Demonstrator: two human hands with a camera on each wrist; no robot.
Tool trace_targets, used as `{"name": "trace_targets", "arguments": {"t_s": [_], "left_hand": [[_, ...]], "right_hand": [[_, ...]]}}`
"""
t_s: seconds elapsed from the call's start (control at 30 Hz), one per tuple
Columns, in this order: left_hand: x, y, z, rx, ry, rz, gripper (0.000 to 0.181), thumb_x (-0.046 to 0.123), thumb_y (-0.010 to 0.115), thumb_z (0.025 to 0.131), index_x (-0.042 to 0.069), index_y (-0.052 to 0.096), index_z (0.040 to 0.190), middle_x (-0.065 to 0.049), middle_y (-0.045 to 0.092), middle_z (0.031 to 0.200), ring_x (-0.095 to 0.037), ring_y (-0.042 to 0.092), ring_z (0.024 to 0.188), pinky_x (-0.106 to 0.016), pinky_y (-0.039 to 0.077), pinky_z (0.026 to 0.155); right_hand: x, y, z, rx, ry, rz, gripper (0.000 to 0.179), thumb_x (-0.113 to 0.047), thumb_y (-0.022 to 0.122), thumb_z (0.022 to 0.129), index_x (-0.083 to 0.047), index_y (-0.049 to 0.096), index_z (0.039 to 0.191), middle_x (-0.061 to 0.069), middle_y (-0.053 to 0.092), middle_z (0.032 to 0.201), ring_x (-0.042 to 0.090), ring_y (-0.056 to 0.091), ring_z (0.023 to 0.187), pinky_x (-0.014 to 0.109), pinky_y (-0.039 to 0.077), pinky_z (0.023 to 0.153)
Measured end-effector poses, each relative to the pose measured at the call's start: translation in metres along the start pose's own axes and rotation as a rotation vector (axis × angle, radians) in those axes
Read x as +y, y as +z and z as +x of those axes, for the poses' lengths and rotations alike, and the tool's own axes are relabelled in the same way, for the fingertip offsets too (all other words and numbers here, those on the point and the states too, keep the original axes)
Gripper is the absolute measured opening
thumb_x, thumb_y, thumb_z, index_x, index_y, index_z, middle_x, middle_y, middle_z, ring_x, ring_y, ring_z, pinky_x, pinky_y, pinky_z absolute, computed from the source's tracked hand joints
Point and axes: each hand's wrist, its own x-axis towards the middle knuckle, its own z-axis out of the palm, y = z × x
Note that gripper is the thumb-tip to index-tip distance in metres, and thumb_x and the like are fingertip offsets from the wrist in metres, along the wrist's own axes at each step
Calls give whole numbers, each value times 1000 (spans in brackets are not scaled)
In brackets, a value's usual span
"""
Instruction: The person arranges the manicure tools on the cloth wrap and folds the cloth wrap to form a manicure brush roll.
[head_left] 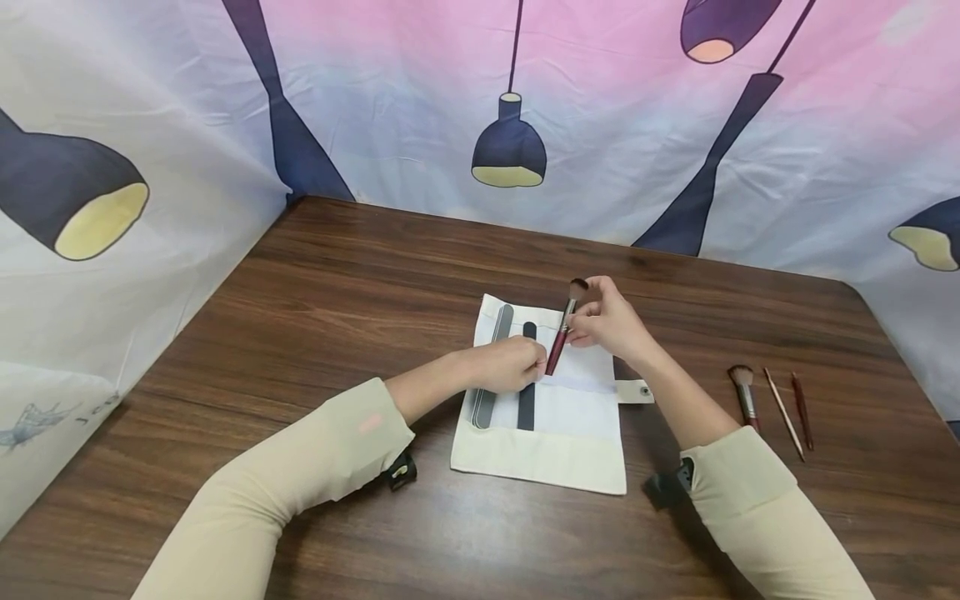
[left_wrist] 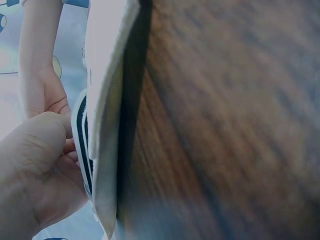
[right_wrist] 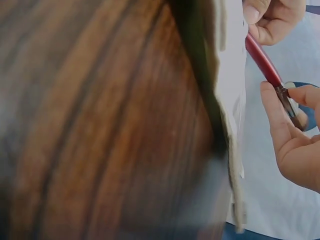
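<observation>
A white cloth brush roll (head_left: pixel 577 408) lies unfolded on the table, with a grey nail file (head_left: pixel 485 408) and a black nail file (head_left: pixel 527 408) tucked along its left half. My right hand (head_left: pixel 611 321) pinches a makeup brush (head_left: pixel 558 346) near its metal ferrule, dark bristles up, red handle slanting down over the roll. Curled low over the middle of the roll, my left hand (head_left: pixel 513 364) has thumb and fingertips at the cloth beside the handle's lower end. The right wrist view shows the red handle (right_wrist: pixel 263 59) running between both hands. What the left fingertips pinch is partly hidden.
Right of the roll lie another makeup brush (head_left: pixel 742 390), a thin light stick (head_left: pixel 783 412) and a thin red stick (head_left: pixel 802 410). A snap tab (head_left: pixel 634 392) sticks out from the roll's right side. Printed fabric (head_left: pixel 420 125) hangs behind the wooden table (head_left: pixel 360 275).
</observation>
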Motion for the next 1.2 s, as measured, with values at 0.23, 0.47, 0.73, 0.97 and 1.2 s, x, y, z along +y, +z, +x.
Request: {"name": "trace_targets", "arguments": {"t_s": [0.23,0.47,0.73,0.97,1.2], "left_hand": [[0,0,0,11,11,10,24,0,48,92,8,51,69,3,44,67,-9,42,62,-20,35,58],[0,1,1,12,6,23,20,-1,47,91,5,58,75,2,50,71,-11,48,66,-21,40,62],[1,2,1,15,-1,34,21,0,46,92,6,56,74,2,48,70,-11,46,64,-21,39,61],[2,1,0,12,7,23,24,-1,46,91,7,51,70,2,42,65,-10,42,60,-20,35,58],[2,1,1,25,22,50,25,0,44,92,7,49,69,2,39,63,-11,39,59,-23,35,58]], "right_hand": [[2,7,3,-90,61,-33,58,1,54,87,2,21,134,21,58,90,23,65,69,36,53,66],[3,10,5,-156,97,-73,55,-1,56,86,4,24,131,17,60,83,19,63,63,33,53,61],[2,10,2,-210,117,-129,56,-4,58,84,3,28,131,14,63,76,19,62,61,34,53,60],[2,11,1,-272,110,-171,56,-3,62,81,5,31,128,11,61,74,18,62,62,33,53,62],[2,14,0,-329,127,-194,56,0,62,82,6,30,127,12,58,79,17,61,64,31,53,63]]}}
